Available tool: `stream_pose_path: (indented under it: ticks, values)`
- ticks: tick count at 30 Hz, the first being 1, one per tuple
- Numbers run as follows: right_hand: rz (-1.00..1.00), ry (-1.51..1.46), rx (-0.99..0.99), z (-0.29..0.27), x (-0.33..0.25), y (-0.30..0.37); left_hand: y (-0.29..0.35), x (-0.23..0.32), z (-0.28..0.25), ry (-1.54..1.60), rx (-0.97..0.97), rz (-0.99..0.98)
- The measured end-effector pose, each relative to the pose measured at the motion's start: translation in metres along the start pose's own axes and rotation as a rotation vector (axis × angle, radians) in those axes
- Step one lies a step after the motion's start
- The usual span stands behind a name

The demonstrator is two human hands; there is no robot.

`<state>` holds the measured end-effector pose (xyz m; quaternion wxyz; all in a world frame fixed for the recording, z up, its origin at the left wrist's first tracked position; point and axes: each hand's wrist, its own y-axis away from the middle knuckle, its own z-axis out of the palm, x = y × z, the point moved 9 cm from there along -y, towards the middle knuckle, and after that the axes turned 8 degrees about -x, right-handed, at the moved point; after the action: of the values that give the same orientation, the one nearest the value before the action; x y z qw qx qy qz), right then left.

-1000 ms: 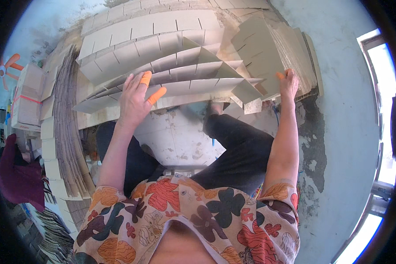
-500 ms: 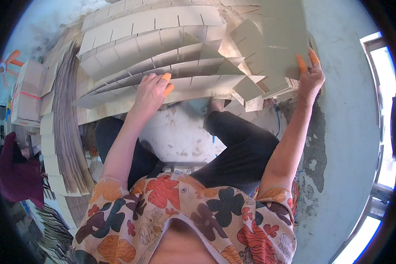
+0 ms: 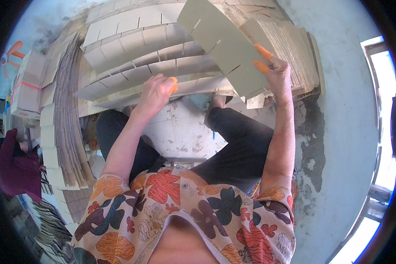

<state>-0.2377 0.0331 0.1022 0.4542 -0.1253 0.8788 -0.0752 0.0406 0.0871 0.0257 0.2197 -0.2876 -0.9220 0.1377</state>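
A flat grey-green cardboard strip with slots along one side slants across the upper middle, held at its right edge by my right hand. Orange covers sit on two of that hand's fingertips. My left hand, also with orange fingertip covers, is closed at the front row of slotted cardboard strips; its inner fingers are hidden, so I cannot make out its grip. Behind it, several pale slotted strips stand on edge in rows. The raised strip covers their right ends.
A dense stack of cardboard sheets leans at the right, by the wall. Another long stack runs along the left, next to a carton with red strapping. An orange fan and maroon cloth lie farther left.
My right hand has moved left and slightly down, bringing the cardboard strip from the right stack across the rows. My left hand has shifted slightly right and down, still closed.
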Motion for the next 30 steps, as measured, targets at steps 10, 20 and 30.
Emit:
stream_pose_path:
  ticks: [10,20,30]
  values:
    - [-0.086,0.077,0.045,0.009,0.002,0.001,0.003,-0.007,0.003,0.011,0.016,-0.041]
    - [-0.108,0.063,-0.019,0.009,0.006,0.005,-0.01,-0.011,-0.032,0.007,0.323,-0.024]
    - [-0.059,0.099,-0.152,0.02,0.002,-0.002,-0.031,-0.065,0.007,-0.117,-0.081,-0.257]
